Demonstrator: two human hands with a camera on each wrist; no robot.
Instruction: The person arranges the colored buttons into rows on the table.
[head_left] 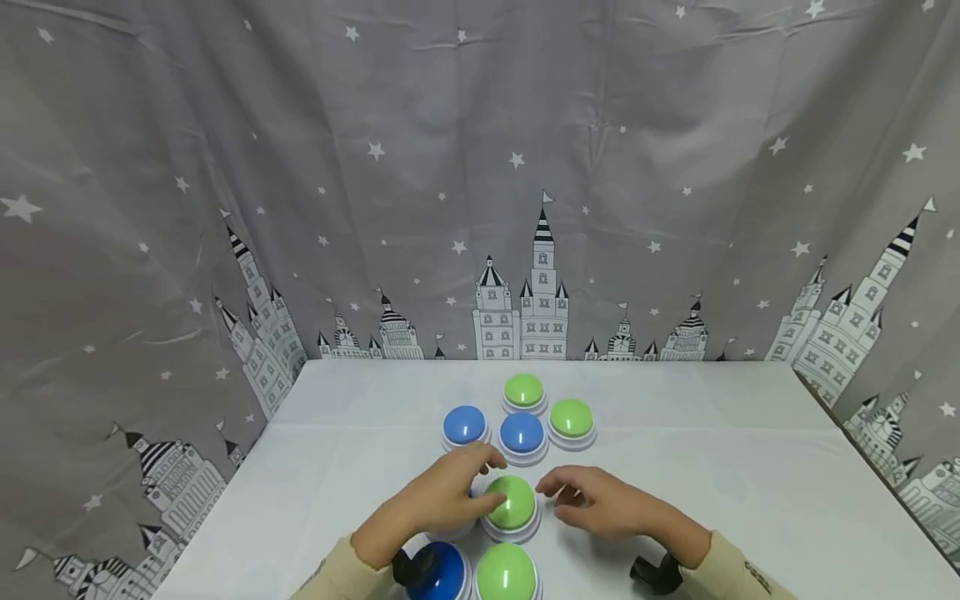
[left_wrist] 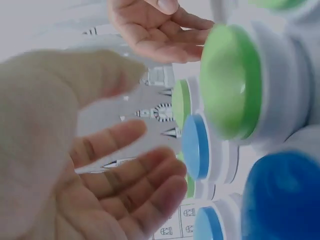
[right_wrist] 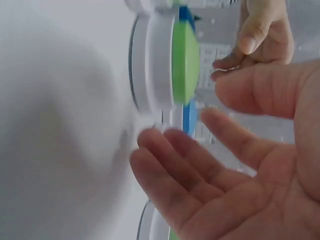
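Domed push buttons on round white bases stand on a white table. Between my two hands is a green button [head_left: 513, 500]. My left hand [head_left: 442, 493] hovers at its left side, the thumb overlapping the green dome in the head view. On its other side my right hand [head_left: 600, 500] is held over the table, fingers loosely bent and holding nothing. Beneath the left hand a blue button [left_wrist: 282, 197] shows in the left wrist view, mostly hidden in the head view. In the right wrist view, the fingers [right_wrist: 175, 175] are relaxed beside the green button [right_wrist: 184, 62].
Farther back stand two blue buttons [head_left: 522, 433] and two green buttons [head_left: 572, 418]. Closest to me are a dark blue button [head_left: 442, 575], partly behind the left wrist, and another green button [head_left: 507, 573]. A grey curtain [head_left: 420, 208] with castles and stars hangs behind the table [head_left: 750, 467].
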